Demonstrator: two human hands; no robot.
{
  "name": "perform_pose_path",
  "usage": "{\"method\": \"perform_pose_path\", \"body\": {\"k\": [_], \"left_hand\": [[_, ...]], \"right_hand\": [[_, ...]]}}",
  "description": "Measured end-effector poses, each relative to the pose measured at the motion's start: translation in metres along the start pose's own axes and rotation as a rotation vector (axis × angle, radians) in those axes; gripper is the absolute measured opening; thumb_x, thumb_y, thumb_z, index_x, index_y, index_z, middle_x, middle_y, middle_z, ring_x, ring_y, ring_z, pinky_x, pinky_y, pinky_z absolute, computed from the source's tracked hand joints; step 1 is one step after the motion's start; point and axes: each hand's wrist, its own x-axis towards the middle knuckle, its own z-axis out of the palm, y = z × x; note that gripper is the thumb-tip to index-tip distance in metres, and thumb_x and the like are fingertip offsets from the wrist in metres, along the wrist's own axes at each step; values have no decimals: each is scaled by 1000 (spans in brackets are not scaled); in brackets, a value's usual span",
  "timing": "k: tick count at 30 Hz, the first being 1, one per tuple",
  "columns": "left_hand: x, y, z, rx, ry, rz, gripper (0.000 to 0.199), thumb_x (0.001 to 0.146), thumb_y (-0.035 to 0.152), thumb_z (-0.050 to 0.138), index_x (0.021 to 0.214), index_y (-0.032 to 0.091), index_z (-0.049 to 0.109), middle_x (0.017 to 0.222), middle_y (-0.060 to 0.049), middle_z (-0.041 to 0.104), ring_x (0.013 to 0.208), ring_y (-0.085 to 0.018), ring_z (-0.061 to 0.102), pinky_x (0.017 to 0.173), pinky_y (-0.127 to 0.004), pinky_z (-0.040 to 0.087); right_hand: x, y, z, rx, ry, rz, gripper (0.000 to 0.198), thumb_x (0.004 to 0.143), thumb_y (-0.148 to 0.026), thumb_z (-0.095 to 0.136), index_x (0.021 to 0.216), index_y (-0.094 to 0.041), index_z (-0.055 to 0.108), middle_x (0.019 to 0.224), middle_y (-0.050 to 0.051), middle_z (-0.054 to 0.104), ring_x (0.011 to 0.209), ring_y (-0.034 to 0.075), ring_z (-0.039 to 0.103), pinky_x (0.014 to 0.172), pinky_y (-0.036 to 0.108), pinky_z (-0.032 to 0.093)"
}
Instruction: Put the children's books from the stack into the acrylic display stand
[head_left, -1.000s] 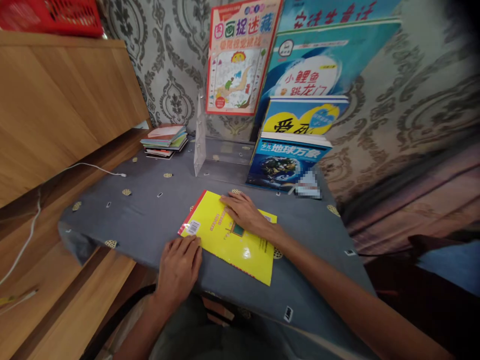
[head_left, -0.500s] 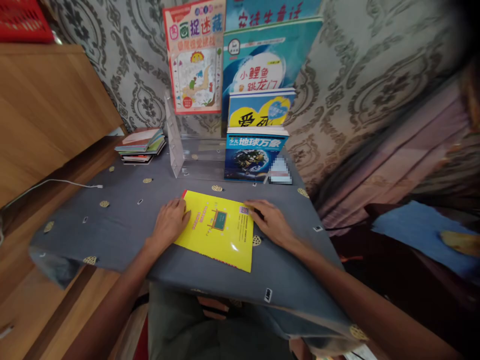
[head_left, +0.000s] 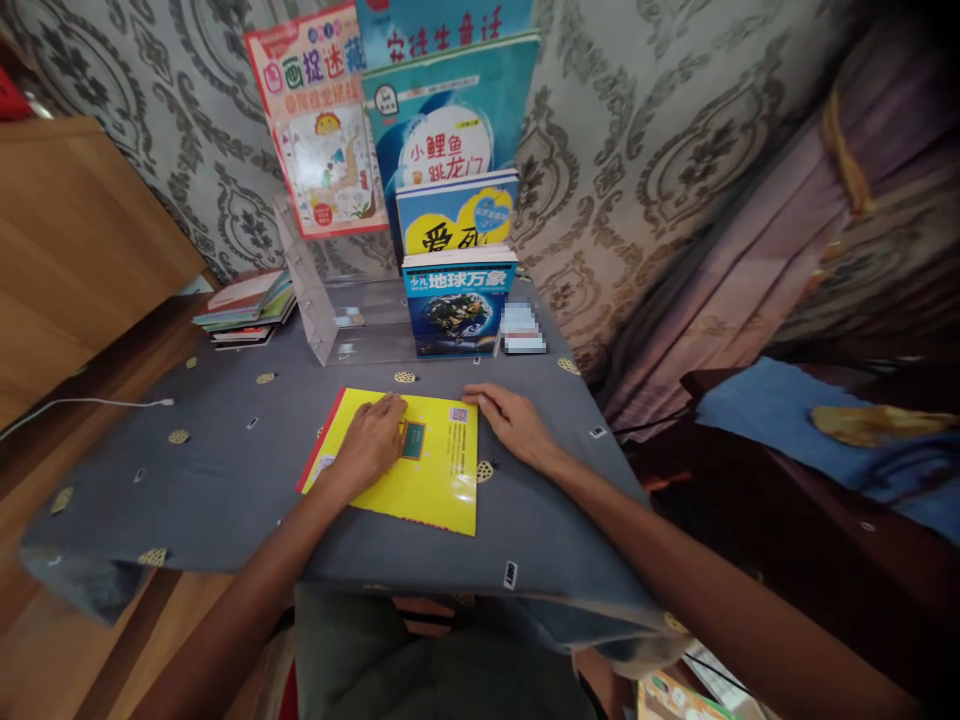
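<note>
A yellow book (head_left: 439,490) with a red spine edge lies flat on the cloth-covered table, a small chalkboard picture and a QR code on its cover. My left hand (head_left: 371,437) rests palm down on the cover's left half, fingers laid over it and holding nothing. At the upper right corner, my right hand (head_left: 514,418) lies with its fingers stretched out, close beside the edge; whether the fingertips touch the book is hard to tell.
Behind the book stands a clear acrylic rack (head_left: 311,290) with several upright books, among them a blue globe book (head_left: 459,310). A pile of books (head_left: 246,308) sits at left, near a white cable (head_left: 112,402). Blue cloth (head_left: 757,410) lies at right.
My left hand has moved from the book's left edge onto its cover. The right hand stays by the upper right corner. The camera view has turned to the right.
</note>
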Motion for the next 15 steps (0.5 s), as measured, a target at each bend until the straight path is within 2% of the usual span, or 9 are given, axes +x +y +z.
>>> {"method": "perform_pose_path", "body": {"k": [10,15], "left_hand": [[27,37,16,-132,-69,286,51,90,-1,32,134,16,50,147,-13,56,145,-21,41,117,-52,35],[32,43,13,-143,-80,342,49,92,0,32,133,16,54,146,-14,56,145,-22,42,116,-53,35]], "right_hand": [[1,-6,-1,76,19,41,36,101,-28,37,127,-22,61,109,7,78,110,23,71,101,45,51],[1,-5,0,58,43,52,35,101,-28,37,126,-22,61,109,7,78,108,23,72,98,43,52]]}}
